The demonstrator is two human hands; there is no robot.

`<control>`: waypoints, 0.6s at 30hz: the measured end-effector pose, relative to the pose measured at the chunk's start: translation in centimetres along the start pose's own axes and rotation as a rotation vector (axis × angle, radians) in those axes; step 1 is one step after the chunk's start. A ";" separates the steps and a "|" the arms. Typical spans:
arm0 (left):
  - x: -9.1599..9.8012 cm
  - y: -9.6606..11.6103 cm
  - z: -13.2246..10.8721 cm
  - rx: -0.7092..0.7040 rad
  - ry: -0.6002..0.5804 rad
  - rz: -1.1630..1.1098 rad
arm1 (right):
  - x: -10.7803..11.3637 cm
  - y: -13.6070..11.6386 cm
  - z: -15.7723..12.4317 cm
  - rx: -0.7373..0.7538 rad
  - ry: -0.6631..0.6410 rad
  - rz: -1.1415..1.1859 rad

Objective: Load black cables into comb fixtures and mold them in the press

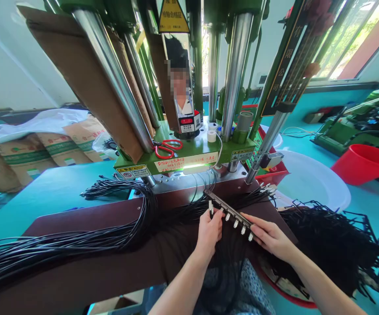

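Observation:
A narrow dark metal bar (pixel 228 209) slants across the front of the work surface. Several silver plug ends (pixel 236 224) stick out along its near side, and thin black cables hang below it. My right hand (pixel 271 236) grips the bar's right end between thumb and fingers. At the left part of the bar, my left hand (pixel 210 229) is closed in a pinch on a black cable whose silver connector (pixel 211 206) points up above the thumb. Some left fingertips are hidden behind the hand and cables.
A green press (pixel 186 148) with steel columns stands ahead, red-handled scissors (pixel 166 148) on its ledge. A thick bundle of black cables (pixel 120 236) covers the left of the brown table (pixel 110 275). Black moulded scrap (pixel 334 249) is heaped at right, near a red bucket (pixel 363 164).

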State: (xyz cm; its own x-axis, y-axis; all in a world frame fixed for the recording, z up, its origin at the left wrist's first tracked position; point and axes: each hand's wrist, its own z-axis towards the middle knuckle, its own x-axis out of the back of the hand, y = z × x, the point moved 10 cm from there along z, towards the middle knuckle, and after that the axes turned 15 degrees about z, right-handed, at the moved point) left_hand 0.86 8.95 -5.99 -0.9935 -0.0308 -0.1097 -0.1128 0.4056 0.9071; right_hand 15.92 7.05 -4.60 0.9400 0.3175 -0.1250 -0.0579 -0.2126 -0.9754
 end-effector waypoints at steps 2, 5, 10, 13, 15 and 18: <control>0.8 0.8 0.1 -0.071 0.052 0.007 | 0.2 0.3 -0.1 -0.053 0.034 0.086; 2.4 1.6 0.1 -0.148 0.124 0.021 | 0.3 0.3 -0.1 -0.091 0.066 0.146; 2.1 1.5 0.2 -0.151 0.007 0.110 | 0.0 0.2 0.0 -0.105 0.038 0.168; 2.0 1.2 0.3 -0.123 -0.016 0.108 | 0.0 0.5 0.0 -0.109 0.017 0.133; 2.0 1.1 0.3 -0.117 -0.025 0.084 | 0.1 0.6 0.0 -0.100 -0.001 0.099; 2.2 0.9 0.4 -0.105 -0.027 0.065 | 0.1 0.7 0.1 -0.079 -0.035 0.027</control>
State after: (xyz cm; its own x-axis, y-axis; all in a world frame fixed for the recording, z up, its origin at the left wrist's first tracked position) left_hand -1.39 9.65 -5.61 -0.9981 0.0171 -0.0592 -0.0511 0.3082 0.9500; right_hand 15.93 7.01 -5.28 0.9261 0.3421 -0.1590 -0.0554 -0.2938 -0.9543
